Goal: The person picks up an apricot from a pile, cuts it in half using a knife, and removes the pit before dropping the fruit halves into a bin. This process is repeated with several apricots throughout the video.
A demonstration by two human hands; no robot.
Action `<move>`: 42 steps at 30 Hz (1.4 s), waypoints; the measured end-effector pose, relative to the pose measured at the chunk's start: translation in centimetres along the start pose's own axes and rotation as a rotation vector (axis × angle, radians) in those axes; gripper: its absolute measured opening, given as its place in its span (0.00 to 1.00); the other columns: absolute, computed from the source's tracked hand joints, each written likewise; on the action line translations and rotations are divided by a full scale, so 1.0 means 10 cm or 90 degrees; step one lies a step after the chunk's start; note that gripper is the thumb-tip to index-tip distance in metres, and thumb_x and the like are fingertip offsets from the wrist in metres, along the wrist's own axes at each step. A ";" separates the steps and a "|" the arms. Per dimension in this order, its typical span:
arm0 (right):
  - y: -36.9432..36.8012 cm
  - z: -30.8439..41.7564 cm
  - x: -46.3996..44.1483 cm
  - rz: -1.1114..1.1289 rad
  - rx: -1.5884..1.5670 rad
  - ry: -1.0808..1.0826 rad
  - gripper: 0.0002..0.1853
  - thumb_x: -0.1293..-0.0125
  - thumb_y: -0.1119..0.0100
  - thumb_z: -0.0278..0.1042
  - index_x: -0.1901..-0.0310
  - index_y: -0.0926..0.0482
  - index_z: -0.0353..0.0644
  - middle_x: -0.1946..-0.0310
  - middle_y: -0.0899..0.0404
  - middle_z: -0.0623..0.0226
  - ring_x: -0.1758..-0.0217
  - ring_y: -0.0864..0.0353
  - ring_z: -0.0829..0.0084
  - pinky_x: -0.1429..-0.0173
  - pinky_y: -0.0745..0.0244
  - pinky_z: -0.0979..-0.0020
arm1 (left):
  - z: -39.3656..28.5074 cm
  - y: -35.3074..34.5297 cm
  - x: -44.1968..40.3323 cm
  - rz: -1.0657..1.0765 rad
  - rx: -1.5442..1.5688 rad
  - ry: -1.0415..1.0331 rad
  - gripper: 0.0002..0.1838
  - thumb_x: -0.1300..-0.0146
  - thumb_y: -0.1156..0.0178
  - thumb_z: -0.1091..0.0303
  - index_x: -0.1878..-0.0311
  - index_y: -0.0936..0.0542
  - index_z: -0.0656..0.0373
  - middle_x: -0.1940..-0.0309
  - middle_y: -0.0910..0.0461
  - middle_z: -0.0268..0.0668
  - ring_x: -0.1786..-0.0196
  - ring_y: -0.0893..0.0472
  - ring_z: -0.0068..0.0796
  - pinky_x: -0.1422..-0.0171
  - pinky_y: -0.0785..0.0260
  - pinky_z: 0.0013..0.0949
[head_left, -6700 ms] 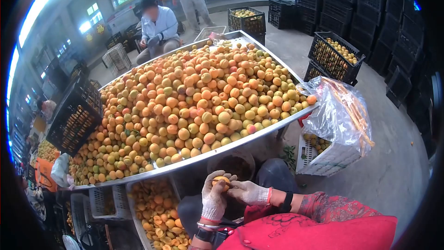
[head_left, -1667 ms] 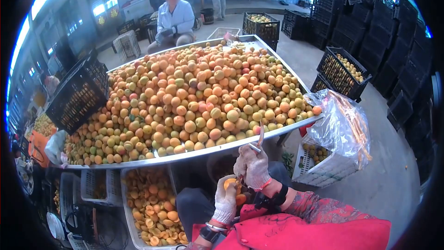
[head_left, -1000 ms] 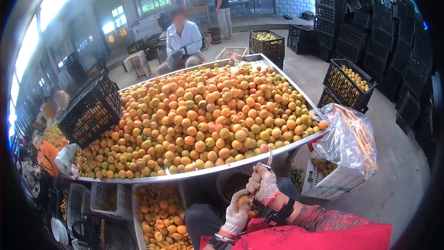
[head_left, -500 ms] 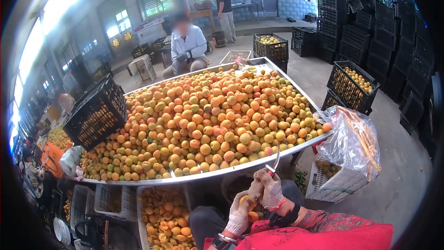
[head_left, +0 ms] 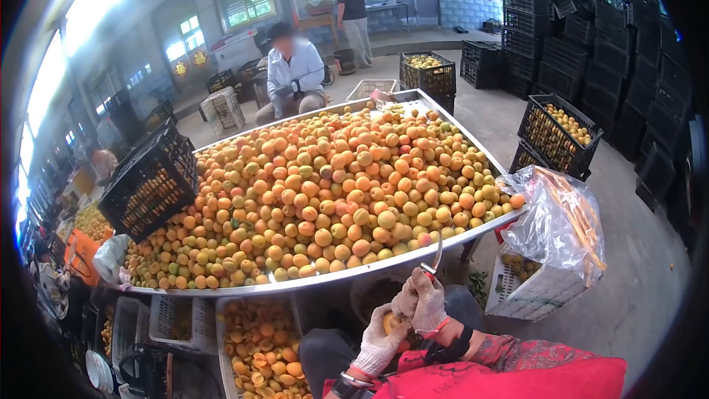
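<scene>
My left hand [head_left: 380, 340], in a whitish knit glove, is closed round an orange-yellow apricot [head_left: 393, 322] in front of my lap. Touching it from the upper right is my gloved right hand [head_left: 422, 301], closed on a small knife [head_left: 437, 255] whose curved blade points up. The fingertips of both hands meet at the fruit and partly hide it. Beyond them lies a large heap of apricots [head_left: 332, 192] on a metal-edged table [head_left: 354, 273]. A crate of halved apricots [head_left: 266, 347] stands to the left of my knees.
A white crate [head_left: 535, 292] with a clear plastic bag [head_left: 554, 214] stands right of the table. A tilted black crate [head_left: 151, 181] rests at the table's left end. One person [head_left: 295, 74] sits across the table; another [head_left: 353, 18] stands farther back. Black crates [head_left: 583, 59] are stacked at right.
Earlier my left hand held up a whole-looking apricot with the right hand beside it; since then the knife has come into view, blade up, in my right hand. The camera view has shifted.
</scene>
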State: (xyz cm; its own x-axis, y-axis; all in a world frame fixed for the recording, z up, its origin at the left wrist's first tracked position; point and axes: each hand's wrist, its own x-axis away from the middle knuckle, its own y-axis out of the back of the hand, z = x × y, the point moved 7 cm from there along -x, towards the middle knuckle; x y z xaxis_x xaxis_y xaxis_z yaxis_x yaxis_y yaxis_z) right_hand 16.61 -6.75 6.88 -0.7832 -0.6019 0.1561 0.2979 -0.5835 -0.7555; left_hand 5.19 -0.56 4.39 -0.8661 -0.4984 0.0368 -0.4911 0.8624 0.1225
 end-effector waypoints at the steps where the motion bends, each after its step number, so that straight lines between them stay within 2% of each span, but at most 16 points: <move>1: 0.01 -0.01 0.00 -0.008 -0.004 -0.009 0.22 0.29 0.40 0.49 0.76 0.31 0.43 0.90 0.41 0.70 0.90 0.39 0.70 0.80 0.37 0.64 | 0.01 -0.01 0.00 0.015 0.016 0.015 0.28 0.38 0.32 0.62 0.39 0.30 0.60 0.52 0.20 0.39 0.51 0.20 0.28 0.45 0.26 0.32; 8: 0.05 -0.11 -0.02 0.005 -0.097 -0.098 0.28 0.28 0.44 0.56 0.82 0.39 0.52 0.92 0.49 0.76 0.91 0.48 0.75 0.80 0.44 0.66 | -0.01 -0.01 0.01 0.037 -0.065 0.020 0.26 0.41 0.30 0.65 0.44 0.29 0.61 0.56 0.20 0.39 0.55 0.21 0.25 0.48 0.26 0.30; 11: 0.09 -0.13 -0.05 0.008 -0.116 -0.109 0.29 0.26 0.48 0.57 0.83 0.43 0.53 0.92 0.52 0.78 0.91 0.56 0.75 0.80 0.48 0.66 | -0.28 -0.01 0.03 -0.013 -0.079 -0.136 0.24 0.44 0.30 0.71 0.46 0.28 0.60 0.62 0.20 0.39 0.59 0.21 0.25 0.53 0.24 0.32; 12: 0.06 -0.10 -0.04 0.017 -0.117 -0.107 0.29 0.27 0.46 0.56 0.83 0.44 0.55 0.90 0.56 0.80 0.89 0.57 0.76 0.78 0.51 0.68 | -0.25 -0.01 0.02 -0.003 -0.071 -0.134 0.24 0.45 0.30 0.73 0.46 0.28 0.60 0.62 0.20 0.38 0.59 0.21 0.24 0.53 0.24 0.32; 14: 0.07 -0.09 -0.01 -0.058 -0.127 -0.129 0.30 0.28 0.43 0.54 0.83 0.45 0.55 0.89 0.56 0.82 0.89 0.57 0.77 0.78 0.51 0.69 | -0.26 -0.02 0.02 -0.012 -0.111 -0.180 0.24 0.45 0.30 0.74 0.46 0.28 0.60 0.61 0.21 0.39 0.59 0.21 0.24 0.52 0.24 0.32; 15: 0.15 -0.15 -0.05 -0.077 -0.147 -0.144 0.29 0.25 0.48 0.55 0.83 0.42 0.55 0.92 0.54 0.79 0.91 0.58 0.75 0.79 0.48 0.66 | -0.24 -0.03 0.02 -0.013 -0.105 -0.184 0.24 0.45 0.30 0.75 0.46 0.28 0.60 0.61 0.21 0.39 0.58 0.21 0.24 0.52 0.24 0.32; 16: 0.14 -0.15 -0.04 -0.054 -0.156 -0.143 0.28 0.27 0.45 0.55 0.83 0.42 0.55 0.91 0.54 0.80 0.91 0.57 0.76 0.78 0.47 0.67 | -0.23 -0.04 0.02 -0.013 -0.109 -0.182 0.25 0.44 0.30 0.74 0.45 0.29 0.59 0.61 0.21 0.40 0.57 0.21 0.24 0.52 0.24 0.32; 18: 0.13 -0.15 0.00 -0.076 -0.165 -0.173 0.28 0.29 0.40 0.54 0.81 0.42 0.56 0.90 0.55 0.83 0.89 0.56 0.79 0.77 0.48 0.71 | -0.10 -0.06 0.01 0.014 -0.067 -0.104 0.25 0.44 0.30 0.73 0.44 0.30 0.59 0.61 0.21 0.41 0.57 0.20 0.26 0.51 0.24 0.32; 28: 0.24 -0.26 -0.07 -0.147 -0.193 -0.214 0.25 0.28 0.42 0.53 0.80 0.38 0.55 0.91 0.53 0.84 0.90 0.55 0.79 0.76 0.46 0.71 | -0.12 -0.03 -0.05 0.056 -0.132 -0.108 0.28 0.44 0.30 0.71 0.43 0.31 0.58 0.58 0.19 0.45 0.56 0.16 0.36 0.50 0.23 0.36; 31: 0.21 -0.31 -0.08 -0.139 -0.270 -0.276 0.24 0.27 0.44 0.53 0.80 0.37 0.55 0.91 0.53 0.83 0.90 0.55 0.78 0.76 0.47 0.71 | -0.04 -0.12 -0.02 0.069 -0.112 -0.209 0.31 0.45 0.32 0.75 0.39 0.34 0.58 0.54 0.20 0.44 0.51 0.18 0.34 0.45 0.25 0.36; 34: 0.30 -0.36 -0.17 -0.182 -0.200 -0.238 0.24 0.27 0.45 0.54 0.79 0.38 0.55 0.90 0.55 0.81 0.90 0.58 0.76 0.76 0.47 0.69 | 0.20 -0.14 -0.07 0.061 -0.038 -0.049 0.35 0.48 0.34 0.80 0.36 0.36 0.57 0.50 0.22 0.40 0.45 0.22 0.30 0.38 0.29 0.35; 37: 0.27 -0.27 -0.25 -0.183 -0.223 -0.208 0.25 0.26 0.45 0.54 0.79 0.39 0.55 0.90 0.56 0.81 0.89 0.60 0.75 0.76 0.49 0.68 | 0.21 -0.11 -0.09 0.062 0.167 0.102 0.23 0.40 0.40 0.76 0.41 0.31 0.58 0.52 0.25 0.37 0.46 0.25 0.26 0.37 0.32 0.31; 38: 0.28 -0.21 -0.32 -0.093 -0.241 -0.180 0.23 0.26 0.46 0.51 0.79 0.37 0.53 0.92 0.54 0.80 0.91 0.55 0.76 0.77 0.47 0.68 | 0.18 -0.11 -0.12 0.067 0.213 0.147 0.20 0.38 0.42 0.75 0.42 0.30 0.59 0.52 0.25 0.37 0.47 0.25 0.26 0.38 0.32 0.30; 40: 0.33 -0.08 -0.38 0.006 -0.016 -0.090 0.19 0.26 0.46 0.46 0.75 0.32 0.49 0.89 0.43 0.76 0.91 0.46 0.75 0.78 0.41 0.66 | 0.26 -0.06 -0.18 0.054 0.210 0.181 0.13 0.31 0.47 0.72 0.45 0.27 0.59 0.57 0.24 0.35 0.52 0.25 0.23 0.43 0.30 0.29; 41: 0.36 -0.07 -0.37 0.000 0.011 -0.087 0.12 0.28 0.44 0.41 0.67 0.27 0.45 0.80 0.30 0.70 0.91 0.37 0.72 0.78 0.35 0.65 | 0.41 -0.03 -0.22 0.049 0.194 0.182 0.12 0.31 0.47 0.72 0.45 0.27 0.58 0.58 0.24 0.34 0.54 0.24 0.22 0.45 0.30 0.28; 42: 0.46 -0.12 -0.36 0.052 0.208 -0.128 0.12 0.33 0.37 0.43 0.58 0.25 0.44 0.69 0.23 0.68 0.85 0.28 0.69 0.72 0.27 0.65 | 0.49 -0.01 -0.28 0.043 0.179 0.184 0.12 0.30 0.47 0.72 0.45 0.27 0.58 0.60 0.23 0.33 0.55 0.24 0.22 0.46 0.29 0.28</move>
State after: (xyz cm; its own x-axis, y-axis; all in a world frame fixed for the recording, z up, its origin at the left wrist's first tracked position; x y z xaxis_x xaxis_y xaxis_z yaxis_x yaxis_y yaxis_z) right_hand 20.11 -6.62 2.04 -0.6367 -0.7297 0.2492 0.5384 -0.6521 -0.5338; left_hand 7.21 1.18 -0.58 -0.8553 -0.4093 0.3176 -0.4746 0.8648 -0.1636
